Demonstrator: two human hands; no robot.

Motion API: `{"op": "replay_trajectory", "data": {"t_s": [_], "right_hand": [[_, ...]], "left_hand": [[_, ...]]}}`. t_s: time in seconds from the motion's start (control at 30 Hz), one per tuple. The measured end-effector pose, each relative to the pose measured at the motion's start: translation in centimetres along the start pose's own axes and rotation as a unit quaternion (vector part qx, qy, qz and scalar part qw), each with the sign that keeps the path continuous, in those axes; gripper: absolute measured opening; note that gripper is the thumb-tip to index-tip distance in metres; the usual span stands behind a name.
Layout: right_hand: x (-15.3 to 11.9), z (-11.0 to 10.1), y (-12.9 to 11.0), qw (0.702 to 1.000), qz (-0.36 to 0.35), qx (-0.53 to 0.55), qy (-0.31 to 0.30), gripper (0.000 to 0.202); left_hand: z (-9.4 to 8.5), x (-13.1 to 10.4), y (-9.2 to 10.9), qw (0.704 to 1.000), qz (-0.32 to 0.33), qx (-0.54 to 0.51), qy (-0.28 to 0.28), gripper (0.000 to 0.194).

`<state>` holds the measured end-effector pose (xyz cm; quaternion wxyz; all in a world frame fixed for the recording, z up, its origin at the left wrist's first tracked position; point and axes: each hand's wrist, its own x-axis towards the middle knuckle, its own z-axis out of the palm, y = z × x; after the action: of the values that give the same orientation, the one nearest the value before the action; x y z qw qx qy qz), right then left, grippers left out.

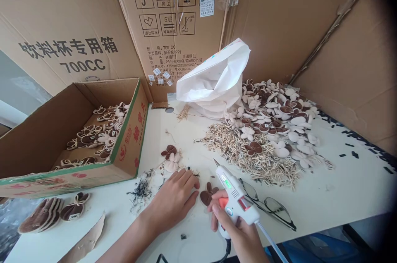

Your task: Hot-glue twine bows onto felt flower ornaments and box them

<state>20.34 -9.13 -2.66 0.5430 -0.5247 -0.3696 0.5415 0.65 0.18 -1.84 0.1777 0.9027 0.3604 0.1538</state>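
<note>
My right hand grips a white hot glue gun, its nozzle pointing up and away toward the pile of small tan bows. My left hand rests flat on the white table, fingers together, touching a brown fabric ear-shaped piece that lies between the two hands. Just beyond the left hand lie a brown and a cream fabric piece.
An open cardboard box with finished bowed pieces stands at left. A heap of brown and cream fabric pieces and a white bag sit at the back. Eyeglasses lie right of the glue gun. Black thread scraps lie near the left hand.
</note>
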Motion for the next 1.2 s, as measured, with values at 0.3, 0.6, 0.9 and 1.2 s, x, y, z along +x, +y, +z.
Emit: {"op": "replay_trajectory", "data": {"t_s": [0.3, 0.6, 0.9, 1.2], "right_hand": [[-0.09, -0.29, -0.06, 1.000, 0.004, 0.001, -0.006, 0.031], [-0.13, -0.20, -0.16, 1.000, 0.015, 0.008, -0.001, 0.035], [-0.05, -0.06, -0.61, 1.000, 0.019, 0.002, -0.002, 0.034], [0.03, 0.00, -0.39, 1.000, 0.003, 0.000, 0.030, 0.036]], "left_hand": [[-0.41, 0.03, 0.10, 1.000, 0.004, 0.015, -0.020, 0.011], [-0.35, -0.05, 0.04, 1.000, 0.003, 0.017, -0.026, 0.010], [-0.40, 0.04, -0.04, 1.000, 0.018, 0.019, -0.007, 0.010], [0.04, 0.01, -0.18, 0.999, 0.020, 0.022, 0.014, 0.011]]}}
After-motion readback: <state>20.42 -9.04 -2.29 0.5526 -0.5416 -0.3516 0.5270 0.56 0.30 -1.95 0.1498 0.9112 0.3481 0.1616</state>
